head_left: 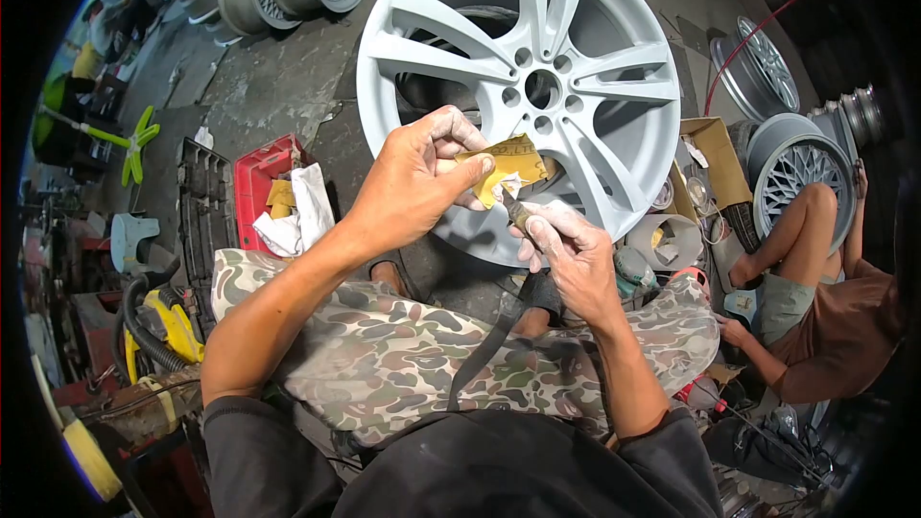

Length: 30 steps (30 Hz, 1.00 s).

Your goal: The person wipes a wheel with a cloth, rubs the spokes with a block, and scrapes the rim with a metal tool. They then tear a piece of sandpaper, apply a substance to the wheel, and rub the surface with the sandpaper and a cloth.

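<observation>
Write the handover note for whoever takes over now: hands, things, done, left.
Left hand: shut on yellow sandpaper sheet, held above the wheel.
Right hand: pinching a narrow strip at the sheet's lower edge; unclear what it is.
Grey wheel: on the floor ahead, neither hand touching it.
Red tray: to the left, holding cloth.
Done: paper in hand. Left: paper not yet on the wheel.

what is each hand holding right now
Left hand: closed, pinching a yellow piece of sandpaper.
Right hand: closed on a small dark tool, tip at the sandpaper.
</observation>
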{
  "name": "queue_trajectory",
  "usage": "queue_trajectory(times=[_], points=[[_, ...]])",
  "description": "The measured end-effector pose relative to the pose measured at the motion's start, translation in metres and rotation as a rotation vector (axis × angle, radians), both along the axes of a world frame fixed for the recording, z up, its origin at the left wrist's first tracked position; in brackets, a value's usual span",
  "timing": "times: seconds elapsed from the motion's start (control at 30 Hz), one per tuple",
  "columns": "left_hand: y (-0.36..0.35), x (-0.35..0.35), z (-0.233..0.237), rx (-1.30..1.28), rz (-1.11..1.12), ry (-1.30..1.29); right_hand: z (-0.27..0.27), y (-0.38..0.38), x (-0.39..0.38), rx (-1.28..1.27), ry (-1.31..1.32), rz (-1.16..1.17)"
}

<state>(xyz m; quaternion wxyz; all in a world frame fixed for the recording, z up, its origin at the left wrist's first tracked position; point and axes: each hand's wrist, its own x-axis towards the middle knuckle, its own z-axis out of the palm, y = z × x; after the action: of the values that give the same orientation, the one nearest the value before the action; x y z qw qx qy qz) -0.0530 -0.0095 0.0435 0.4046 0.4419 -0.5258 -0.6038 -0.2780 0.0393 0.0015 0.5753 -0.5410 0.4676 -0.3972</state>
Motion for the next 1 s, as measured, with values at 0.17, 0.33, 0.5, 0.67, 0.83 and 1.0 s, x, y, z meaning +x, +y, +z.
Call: queue_trajectory(times=[0.17, 0.33, 0.5, 0.67, 0.83, 1.0], points=[[-0.004, 0.004, -0.004, -0.004, 0.011, 0.008, -0.002, 0.002, -0.004, -0.009, -0.067, 0.047], [-0.003, 0.004, -0.006, 0.155, 0.018, 0.166, 0.0, -0.001, 0.001, -0.457, 0.202, -0.094], [-0.004, 0.001, -0.003, 0.281, 0.079, 0.223, -0.008, 0.002, 0.006, -0.641, 0.327, -0.187], [-0.005, 0.007, -0.004, 0.21, 0.055, 0.186, -0.008, 0.002, 0.0, -0.626, 0.344, -0.152], [-0.004, 0.005, -0.002, 0.037, 0.08, 0.032, -0.005, 0.0, -0.003, -0.626, 0.335, -0.141], [-0.002, -0.001, -0.011, -0.149, 0.075, -0.022, 0.001, 0.002, 0.001, -0.582, 0.37, -0.099]])
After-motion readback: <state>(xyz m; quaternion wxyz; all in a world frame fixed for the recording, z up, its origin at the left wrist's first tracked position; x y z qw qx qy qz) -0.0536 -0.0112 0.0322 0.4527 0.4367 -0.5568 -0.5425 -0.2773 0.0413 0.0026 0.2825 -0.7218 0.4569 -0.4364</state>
